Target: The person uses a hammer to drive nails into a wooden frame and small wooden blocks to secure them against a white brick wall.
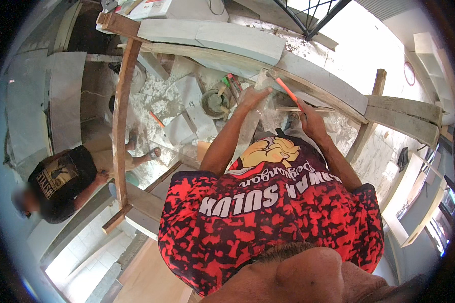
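A: State of right hand (312,121)?

B: Clamped on handle of hammer (288,90). Location of hammer: in front of torso, head just short of row of grey blocks (240,43).

A: State of left hand (252,97)?

B: Thumb spread apart from fingers, close beside pale flat piece (260,81). Cannot tell if gripping or merely touching.

A: Primary hazard?

B: Probably a struck thumb. Cause: left hand near hammer head, with swing off line or glancing off an edge. Keep thumb clear of striking path.

A: Secondary hazards?

B: Possible chipping of blocks or pale piece, from too hard a blow or poor support. Possible stumble or spill, from slabs (179,130) scattered on floor and bucket (205,107) of grey mix near left forearm. Check footing.

A: Precaution for co-worker (63,171) at left?

B: Watch for flying fragments.
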A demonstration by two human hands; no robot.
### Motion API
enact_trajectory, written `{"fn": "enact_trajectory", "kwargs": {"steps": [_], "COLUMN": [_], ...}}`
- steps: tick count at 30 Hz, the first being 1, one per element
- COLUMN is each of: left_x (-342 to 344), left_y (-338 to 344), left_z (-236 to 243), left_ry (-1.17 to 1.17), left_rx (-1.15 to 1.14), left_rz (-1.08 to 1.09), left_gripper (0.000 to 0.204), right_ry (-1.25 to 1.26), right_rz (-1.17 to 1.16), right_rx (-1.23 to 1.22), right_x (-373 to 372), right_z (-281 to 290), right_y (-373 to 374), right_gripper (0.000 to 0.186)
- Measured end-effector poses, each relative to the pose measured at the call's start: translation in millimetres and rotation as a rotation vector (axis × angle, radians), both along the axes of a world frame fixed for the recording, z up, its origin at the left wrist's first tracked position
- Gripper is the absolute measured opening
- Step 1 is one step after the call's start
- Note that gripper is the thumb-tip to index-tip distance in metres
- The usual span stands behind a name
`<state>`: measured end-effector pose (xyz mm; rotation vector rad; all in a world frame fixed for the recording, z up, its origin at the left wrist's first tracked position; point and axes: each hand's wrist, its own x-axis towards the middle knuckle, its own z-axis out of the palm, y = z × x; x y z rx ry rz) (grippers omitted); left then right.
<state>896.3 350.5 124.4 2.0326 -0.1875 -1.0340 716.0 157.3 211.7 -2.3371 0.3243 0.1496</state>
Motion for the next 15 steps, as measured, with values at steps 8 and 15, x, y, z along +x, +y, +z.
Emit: {"fn": "enact_trajectory", "kwargs": {"steps": [8, 15], "left_x": [0.3, 1.0], "left_y": [1.0, 0.8], "left_z": [20.7, 17.4], "left_ry": [-0.008, -0.04], "left_rx": [-0.001, 0.089], "left_rz": [-0.002, -0.012], "left_gripper": [0.089, 0.104], "right_ry": [-0.054, -0.061], "right_rz": [-0.027, -0.069], "right_rx": [0.033, 0.058], "right_x": [-5.7, -7.4], "right_z": [-11.1, -2.7], "right_y": [5.5, 3.2], "right_gripper": [0.046, 0.041]}}
